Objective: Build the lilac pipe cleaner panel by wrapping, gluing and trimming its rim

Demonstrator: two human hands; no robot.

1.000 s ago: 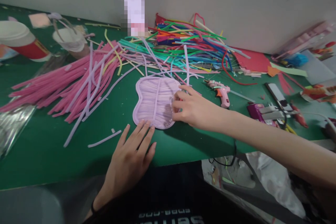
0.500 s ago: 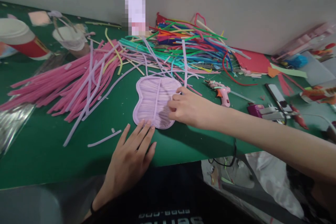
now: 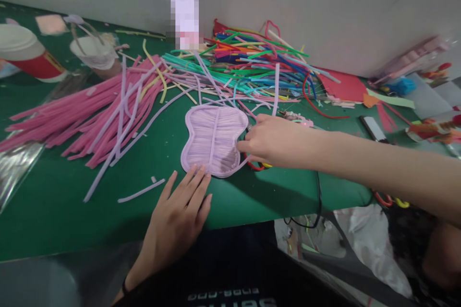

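A lilac butterfly-shaped piece [image 3: 201, 136], made of pipe cleaners with a thick rim and a centre strip, lies flat on the green table. My left hand [image 3: 180, 208] rests with fingers spread, its fingertips on the piece's lower edge. At the right side of the piece, my right hand [image 3: 268, 139] is closed on a lilac pipe cleaner [image 3: 276, 88]. One end of this strip sticks up past the hand; another stretch runs down to the piece's lower right rim. Scissors with red and yellow handles [image 3: 255, 165] lie partly hidden under my right hand.
Pink pipe cleaners [image 3: 86, 110] are heaped on the left, multicoloured ones [image 3: 248, 64] at the back. A pink glue gun [image 3: 300, 120] is partly behind my right arm. A paper cup [image 3: 30, 53] stands far left. Short lilac offcuts [image 3: 141, 191] lie near my left hand.
My right hand has moved slightly right, off the piece's edge, drawing the lilac pipe cleaner outward. The scissors' handles have come into sight beneath it. My left hand has stayed in place.
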